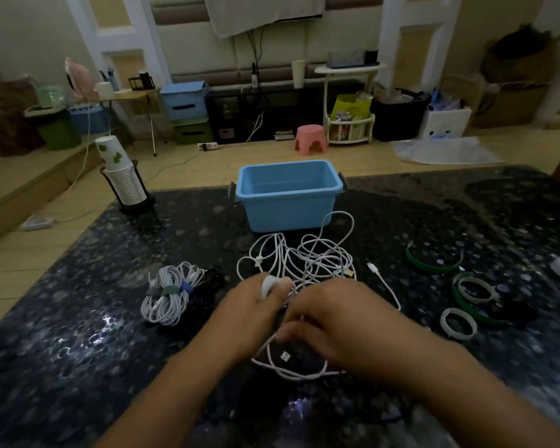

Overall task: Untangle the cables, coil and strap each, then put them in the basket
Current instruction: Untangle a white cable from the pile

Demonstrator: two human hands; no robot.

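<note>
Tangled white cables (304,263), lying centre frame on the dark speckled bench (78,318), just in front of the blue basket (288,195). Left hand (249,315) and right hand (333,321) meeting at the near edge of the tangle, lower centre. Left grip clamped on a strand, with something white, blurred, at the thumb tip. Right grip curled over strands beside it; exactly which strand, impossible to tell through motion blur. Loose loop with a USB plug (285,356) trailing below the hands toward the bottom of the frame.

Outward from the hands: bundle of already coiled and strapped cables (168,295) at centre left, not yet in the basket. Spare straps (459,302), green and white rings and strips, at centre right. One free cable end (372,266) lying right of the tangle. Stack of paper cups in a black holder (123,182) at upper left.

Likely risks: pulling a strand hard while loops remain crossed, tightening a knot instead of freeing it; dragging the whole tangle sideways into the straps or the finished bundle; a plug catching in a loop and snagging.

Room for moving: bare bench at lower left and far right, both well apart from the tangle. Basket standing close behind the tangle, limiting forward pulls. Left bench edge running diagonally toward the cup holder, with floor beyond.
</note>
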